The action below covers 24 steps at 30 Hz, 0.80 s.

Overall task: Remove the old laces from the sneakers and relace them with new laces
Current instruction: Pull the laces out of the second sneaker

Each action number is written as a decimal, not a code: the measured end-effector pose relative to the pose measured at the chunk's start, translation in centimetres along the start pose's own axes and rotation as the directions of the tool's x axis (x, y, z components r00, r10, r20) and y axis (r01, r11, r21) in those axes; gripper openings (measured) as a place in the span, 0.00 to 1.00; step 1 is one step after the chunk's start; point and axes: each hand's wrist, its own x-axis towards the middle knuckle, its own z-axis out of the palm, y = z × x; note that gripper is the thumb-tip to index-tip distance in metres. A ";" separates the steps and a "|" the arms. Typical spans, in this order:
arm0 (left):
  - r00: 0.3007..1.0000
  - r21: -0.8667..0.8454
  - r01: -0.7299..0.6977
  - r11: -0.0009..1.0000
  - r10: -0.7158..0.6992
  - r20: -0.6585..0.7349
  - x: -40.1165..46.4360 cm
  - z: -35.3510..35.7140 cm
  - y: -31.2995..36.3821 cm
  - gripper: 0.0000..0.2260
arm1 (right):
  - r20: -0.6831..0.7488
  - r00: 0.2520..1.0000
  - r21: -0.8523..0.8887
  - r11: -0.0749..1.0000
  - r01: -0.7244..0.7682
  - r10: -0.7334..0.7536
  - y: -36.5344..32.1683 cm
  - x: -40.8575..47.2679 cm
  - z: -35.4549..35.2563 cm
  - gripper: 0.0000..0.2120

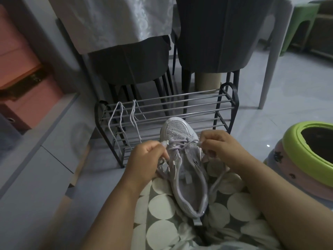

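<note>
The sneaker lies on the person's lap, toe pointing away toward the metal shoe rack, heel toward the body, resting on the dotted fabric. The left hand has its fingers curled round one end of the lavender lace, pinching it just beside the eyelet row on that side; the right hand pinches the other end in the same way on the opposite side, so the shoe's throat sits between the two grips. The lace crosses only the lower eyelets near the toe, beyond the fingertips, so the lacing looks to be at an early stage. The main risk is uneven pull: if one hand draws harder, the lace could slide through the bottom eyelets and leave one end too short for the upper rows. The shoe is unsupported apart from the lap, so a sharp tug away from the body could tip it or roll it off the knee. The loose tail trailing below the right hand could snag under the wrist. Two white laces hang over the rack, well beyond both grips; mixing them up with the one in hand would spoil the job.
</note>
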 end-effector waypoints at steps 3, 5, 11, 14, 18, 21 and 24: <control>0.992 0.098 -0.032 0.995 0.044 -0.120 0.5 -0.5 -0.1 0.15 | -0.073 0.987 -0.400 0.911 0.100 -0.140 -0.8 0.0 -0.5 0.16; 0.989 0.179 -0.057 0.982 0.080 -0.127 0.8 -0.4 0.0 0.12 | -0.088 0.962 -0.485 0.854 0.187 -0.260 -1.5 0.1 -0.3 0.12; 0.989 0.386 -0.119 0.915 0.143 -0.033 1.0 1.1 -0.2 0.09 | 0.120 0.952 -0.708 0.648 0.280 -0.281 -1.6 0.8 1.8 0.06; 0.992 0.397 -0.113 0.911 0.129 -0.013 1.1 1.2 -0.4 0.08 | 0.043 0.987 -0.706 0.694 0.142 -0.158 -1.9 0.9 2.0 0.05; 0.992 0.356 -0.085 0.931 0.114 -0.060 1.1 1.7 -0.4 0.07 | -0.015 0.997 -0.707 0.706 0.039 -0.071 -2.2 1.0 2.3 0.05; 0.992 0.347 -0.065 0.935 0.098 -0.079 1.3 2.0 -0.5 0.07 | -0.036 0.998 -0.742 0.670 0.008 -0.051 -2.3 1.2 2.7 0.05; 0.992 0.396 -0.063 0.916 0.099 -0.072 1.2 2.2 -0.4 0.05 | -0.006 1.000 -0.766 0.643 0.002 -0.010 -2.4 1.5 3.0 0.04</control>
